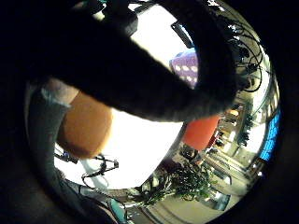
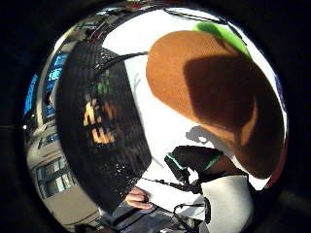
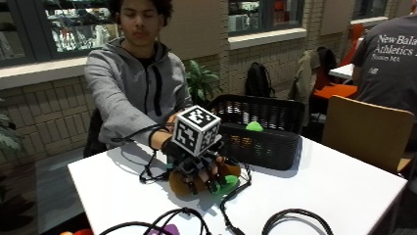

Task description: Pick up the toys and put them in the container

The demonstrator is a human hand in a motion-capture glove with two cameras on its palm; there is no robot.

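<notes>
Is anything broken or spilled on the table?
Nothing stands out. The gloved right hand curls over an orange toy with a green part on the white table. The black mesh container stands upright behind it with something green inside.

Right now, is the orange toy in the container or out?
Out: the orange toy lies on the white table under the gloved right hand, beside the black container.

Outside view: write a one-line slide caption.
Gloved right hand grips an orange toy on the white table, beside the black mesh container.
</notes>
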